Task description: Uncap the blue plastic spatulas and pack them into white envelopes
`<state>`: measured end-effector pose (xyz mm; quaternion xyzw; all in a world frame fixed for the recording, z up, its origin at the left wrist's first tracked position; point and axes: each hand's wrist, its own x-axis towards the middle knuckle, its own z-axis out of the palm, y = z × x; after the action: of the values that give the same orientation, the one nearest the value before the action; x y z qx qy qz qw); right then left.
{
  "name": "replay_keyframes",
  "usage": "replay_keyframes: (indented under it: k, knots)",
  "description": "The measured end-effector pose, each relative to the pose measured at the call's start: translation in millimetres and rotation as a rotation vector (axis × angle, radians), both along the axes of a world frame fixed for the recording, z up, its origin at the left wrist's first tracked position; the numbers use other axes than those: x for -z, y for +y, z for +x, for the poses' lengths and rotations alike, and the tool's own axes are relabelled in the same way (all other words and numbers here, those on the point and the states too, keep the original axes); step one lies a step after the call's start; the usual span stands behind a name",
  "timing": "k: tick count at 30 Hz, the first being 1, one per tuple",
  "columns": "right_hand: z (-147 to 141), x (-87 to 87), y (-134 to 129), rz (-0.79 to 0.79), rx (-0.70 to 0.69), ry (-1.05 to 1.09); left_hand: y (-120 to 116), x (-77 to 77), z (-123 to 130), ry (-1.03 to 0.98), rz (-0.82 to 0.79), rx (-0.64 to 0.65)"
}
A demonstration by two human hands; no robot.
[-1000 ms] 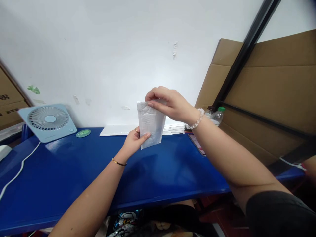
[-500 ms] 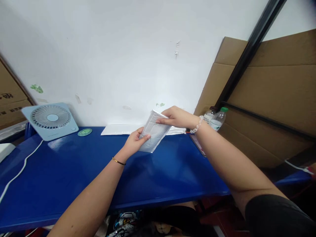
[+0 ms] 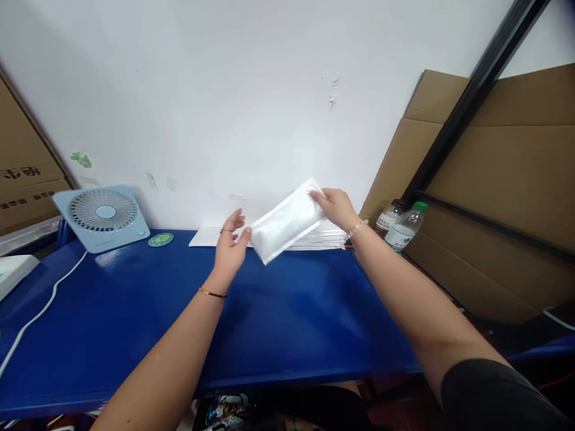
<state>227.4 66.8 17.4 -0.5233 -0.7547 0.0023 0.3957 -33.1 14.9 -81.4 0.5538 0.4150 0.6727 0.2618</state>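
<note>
packet is pinched near one end by right hand, presumably leaving its face unobstructed; left hand is spread.

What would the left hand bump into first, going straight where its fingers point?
The left hand would probably meet the wall first, passing left of the packet, though depth is unclear.

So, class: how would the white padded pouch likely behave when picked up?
The white padded pouch is probably light, since the right hand pinches only its upper end. It seems fairly stiff: it slants without obvious sagging. Its shiny surface may feel slippery.
</note>
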Motion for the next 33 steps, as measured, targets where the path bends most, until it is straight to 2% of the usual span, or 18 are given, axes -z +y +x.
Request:
replay_keyframes:
  k: [1, 3, 5, 7, 10, 13, 15, 17, 18, 20, 22, 25, 27, 30, 33]
  knots:
    - [10.9, 5.2, 12.7, -0.055, 0.094, 0.12, 4.1, 0.9, -5.0, -0.099, -0.031, -0.073]
    - [32.4, 20.1, 35.5, -0.227, 0.289, 0.301, 13.1, 5.0, -14.5, -0.342, -0.188, -0.137]
    - [49.2, 39.3, 51.4, -0.273, 0.388, 0.306, 21.5, 11.5, -21.1, -0.593, -0.414, -0.13]
    - [59.2, 58.7, 59.7, -0.304, 0.467, 0.278, 27.6, 18.9, -24.1, -0.755, -0.584, -0.105]
    - [63.9, 77.8, 62.0, -0.309, 0.56, 0.226, 31.7, 27.2, -24.3, -0.814, -0.67, -0.11]
    - [57.3, 79.0, 58.1, -0.208, 0.634, 0.16, 32.4, 30.4, -23.4, -0.835, -0.665, -0.118]
    - [42.0, 74.4, 52.4, -0.022, 0.594, 0.023, 32.9, 31.0, -22.9, -0.851, -0.655, -0.116]
    - [13.7, 72.6, 44.3, 0.157, 0.387, -0.176, 33.6, 31.6, -22.0, -0.873, -0.661, -0.109]
    - [-5.1, 74.6, 39.7, 0.17, 0.234, -0.255, 33.8, 31.9, -21.6, -0.887, -0.67, -0.104]
    - [-49.1, 85.5, 31.0, 0.077, -0.115, -0.449, 33.2, 32.4, -20.8, -0.913, -0.695, -0.088]
    - [-94.1, 102.7, 25.5, -0.028, -0.282, -0.617, 31.2, 32.4, -21.0, -0.935, -0.716, -0.072]
    - [-144.7, 125.1, 25.6, -0.148, -0.215, -0.696, 27.4, 31.3, -22.6, -0.956, -0.726, -0.06]
    - [-159.9, 131.1, 27.7, -0.185, -0.192, -0.697, 26.2, 30.2, -23.4, -0.964, -0.721, -0.055]
    - [-155.1, 129.3, 21.5, -0.193, -0.169, -0.686, 27.9, 28.9, -22.0, -0.973, -0.691, -0.064]
    - [-128.8, 124.9, -3.7, -0.182, -0.169, -0.678, 32.2, 30.5, -17.6, -0.988, -0.623, -0.075]
